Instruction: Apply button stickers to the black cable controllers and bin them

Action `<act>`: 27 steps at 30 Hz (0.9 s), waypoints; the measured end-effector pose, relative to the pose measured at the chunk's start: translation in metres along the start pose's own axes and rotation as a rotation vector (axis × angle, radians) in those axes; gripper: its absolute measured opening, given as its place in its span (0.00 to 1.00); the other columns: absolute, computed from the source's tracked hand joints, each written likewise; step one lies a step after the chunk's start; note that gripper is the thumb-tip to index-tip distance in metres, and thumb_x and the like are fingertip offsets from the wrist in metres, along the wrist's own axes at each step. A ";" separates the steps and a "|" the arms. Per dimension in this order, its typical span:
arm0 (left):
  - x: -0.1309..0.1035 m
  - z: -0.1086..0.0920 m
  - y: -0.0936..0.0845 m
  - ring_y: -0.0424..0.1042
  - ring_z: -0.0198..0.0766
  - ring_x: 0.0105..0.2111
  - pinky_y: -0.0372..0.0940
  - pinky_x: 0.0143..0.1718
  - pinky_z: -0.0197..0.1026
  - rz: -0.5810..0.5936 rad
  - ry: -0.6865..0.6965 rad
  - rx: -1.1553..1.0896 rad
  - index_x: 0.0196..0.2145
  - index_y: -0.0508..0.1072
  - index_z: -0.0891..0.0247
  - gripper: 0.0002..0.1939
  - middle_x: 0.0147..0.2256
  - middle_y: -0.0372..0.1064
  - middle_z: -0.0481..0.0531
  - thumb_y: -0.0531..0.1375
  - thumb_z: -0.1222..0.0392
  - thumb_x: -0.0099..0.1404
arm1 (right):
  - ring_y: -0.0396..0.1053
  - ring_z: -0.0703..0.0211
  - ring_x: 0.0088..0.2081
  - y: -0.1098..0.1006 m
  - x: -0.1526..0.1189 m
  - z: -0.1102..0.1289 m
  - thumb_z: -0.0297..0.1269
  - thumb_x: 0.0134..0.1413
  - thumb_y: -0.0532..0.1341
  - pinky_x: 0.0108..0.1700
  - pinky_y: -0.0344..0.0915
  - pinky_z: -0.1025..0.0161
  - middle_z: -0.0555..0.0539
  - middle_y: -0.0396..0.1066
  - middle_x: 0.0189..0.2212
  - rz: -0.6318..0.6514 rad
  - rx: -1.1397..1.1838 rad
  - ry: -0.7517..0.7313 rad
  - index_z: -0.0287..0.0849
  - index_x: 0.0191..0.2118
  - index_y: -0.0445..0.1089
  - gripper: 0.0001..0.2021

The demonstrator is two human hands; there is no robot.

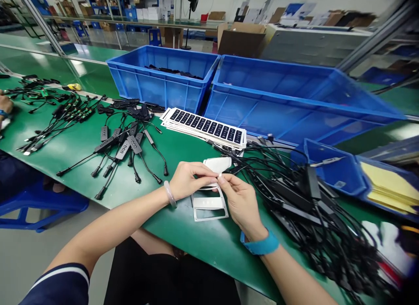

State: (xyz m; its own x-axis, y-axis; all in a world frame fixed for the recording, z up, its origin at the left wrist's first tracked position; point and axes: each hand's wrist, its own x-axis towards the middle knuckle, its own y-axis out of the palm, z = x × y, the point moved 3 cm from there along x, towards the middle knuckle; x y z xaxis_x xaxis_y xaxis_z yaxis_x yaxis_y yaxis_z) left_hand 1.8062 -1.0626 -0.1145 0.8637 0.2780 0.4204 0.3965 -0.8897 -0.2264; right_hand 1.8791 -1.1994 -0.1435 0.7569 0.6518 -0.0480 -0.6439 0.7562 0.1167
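Note:
My left hand (192, 178) and my right hand (240, 201) meet over the front of the green table (157, 211), thumbs and fingers pinched together. Between them is a thin white sheet with cut-out windows (209, 203), which hangs down below the fingertips. A white flap (218, 164) sticks up just behind the fingers; whether it belongs to the same sheet is hidden. Beyond the hands lies a stack of white label sheets (204, 128) with rows of black rectangles. Left of them rest several grey devices with short black cables (122, 148).
Two large blue bins (163, 86) stand behind the label sheets. A heap of black cabled devices (294, 195) covers the right side. Small blue trays hold tweezers (327, 161) and yellow sheets (389, 182). Another person's hand (5, 105) shows at far left, near green circuit boards (75, 110).

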 end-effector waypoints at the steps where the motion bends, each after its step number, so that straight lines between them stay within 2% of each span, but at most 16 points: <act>1: 0.000 -0.001 0.000 0.75 0.37 0.33 0.69 0.36 0.36 -0.002 0.001 0.014 0.34 0.80 0.62 0.05 0.33 0.77 0.53 0.65 0.62 0.59 | 0.67 0.64 0.26 0.000 0.000 0.001 0.45 0.52 0.65 0.29 0.64 0.69 0.51 0.72 0.24 -0.002 -0.008 -0.001 0.43 0.32 0.73 0.10; 8: 0.000 -0.009 0.005 0.74 0.36 0.31 0.66 0.32 0.35 0.013 -0.047 0.039 0.34 0.80 0.62 0.06 0.33 0.77 0.54 0.64 0.60 0.59 | 0.63 0.62 0.24 0.001 -0.002 0.011 0.47 0.51 0.64 0.27 0.60 0.65 0.51 0.67 0.21 -0.039 -0.169 -0.111 0.42 0.28 0.69 0.13; 10: 0.001 -0.006 0.006 0.73 0.36 0.30 0.66 0.31 0.35 0.023 -0.161 -0.030 0.31 0.80 0.63 0.07 0.31 0.76 0.53 0.64 0.59 0.59 | 0.61 0.62 0.23 0.001 -0.002 0.011 0.46 0.52 0.62 0.27 0.59 0.65 0.51 0.65 0.20 -0.043 -0.213 -0.145 0.42 0.27 0.67 0.13; 12: 0.003 0.000 0.005 0.70 0.34 0.25 0.65 0.27 0.33 0.007 -0.354 -0.187 0.27 0.78 0.66 0.08 0.25 0.74 0.52 0.65 0.57 0.56 | 0.59 0.63 0.23 0.000 -0.002 0.011 0.46 0.53 0.61 0.26 0.57 0.65 0.52 0.63 0.20 -0.045 -0.224 -0.159 0.42 0.26 0.66 0.13; 15: 0.007 0.010 -0.006 0.65 0.29 0.20 0.61 0.21 0.30 -0.108 -0.568 -0.411 0.25 0.75 0.68 0.13 0.19 0.68 0.48 0.68 0.54 0.51 | 0.58 0.64 0.23 -0.003 -0.005 0.014 0.44 0.52 0.61 0.26 0.57 0.65 0.53 0.62 0.20 -0.065 -0.170 -0.147 0.42 0.26 0.64 0.12; 18: 0.012 0.017 -0.026 0.63 0.26 0.19 0.59 0.20 0.28 -0.266 -0.581 -0.476 0.28 0.73 0.67 0.15 0.21 0.67 0.45 0.67 0.50 0.52 | 0.59 0.65 0.22 -0.007 -0.004 0.028 0.43 0.51 0.61 0.25 0.56 0.67 0.54 0.62 0.19 -0.097 -0.065 -0.117 0.42 0.25 0.63 0.12; 20: 0.014 0.020 -0.039 0.64 0.25 0.20 0.60 0.21 0.27 -0.366 -0.559 -0.495 0.29 0.71 0.66 0.16 0.22 0.66 0.44 0.66 0.49 0.53 | 0.57 0.67 0.19 -0.013 0.008 0.049 0.42 0.51 0.61 0.22 0.54 0.68 0.55 0.61 0.17 -0.128 -0.037 -0.128 0.42 0.25 0.62 0.11; 22: 0.016 0.022 -0.047 0.67 0.26 0.22 0.62 0.23 0.27 -0.447 -0.517 -0.494 0.31 0.70 0.65 0.17 0.24 0.68 0.45 0.66 0.48 0.54 | 0.55 0.69 0.17 -0.022 0.033 0.080 0.40 0.51 0.61 0.20 0.51 0.70 0.56 0.60 0.15 -0.193 -0.048 -0.202 0.42 0.24 0.62 0.11; 24: 0.017 0.022 -0.049 0.71 0.28 0.26 0.66 0.27 0.29 -0.497 -0.457 -0.469 0.34 0.71 0.65 0.17 0.28 0.71 0.48 0.66 0.48 0.55 | 0.54 0.71 0.17 -0.038 0.068 0.120 0.38 0.51 0.60 0.19 0.50 0.71 0.57 0.59 0.15 -0.301 -0.045 -0.326 0.41 0.23 0.61 0.11; 26: 0.017 0.020 -0.048 0.74 0.33 0.30 0.69 0.31 0.33 -0.516 -0.386 -0.413 0.35 0.72 0.66 0.18 0.31 0.73 0.52 0.65 0.48 0.55 | 0.57 0.73 0.18 -0.059 0.106 0.160 0.40 0.55 0.58 0.23 0.54 0.73 0.58 0.59 0.17 -0.427 0.012 -0.440 0.40 0.25 0.60 0.12; 27: 0.017 0.018 -0.046 0.74 0.35 0.31 0.70 0.33 0.36 -0.516 -0.347 -0.375 0.35 0.73 0.66 0.18 0.32 0.74 0.53 0.65 0.49 0.56 | 0.59 0.74 0.19 -0.070 0.124 0.177 0.42 0.59 0.54 0.25 0.56 0.73 0.57 0.60 0.19 -0.434 0.003 -0.458 0.38 0.26 0.61 0.14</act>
State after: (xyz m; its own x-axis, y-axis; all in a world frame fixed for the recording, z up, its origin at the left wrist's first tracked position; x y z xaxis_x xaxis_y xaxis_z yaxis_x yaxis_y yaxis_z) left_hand 1.8082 -1.0103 -0.1132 0.6688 0.7397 0.0752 0.7009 -0.6610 0.2680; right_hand 2.0375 -1.1814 0.0181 0.9208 0.1946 0.3382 -0.2677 0.9456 0.1848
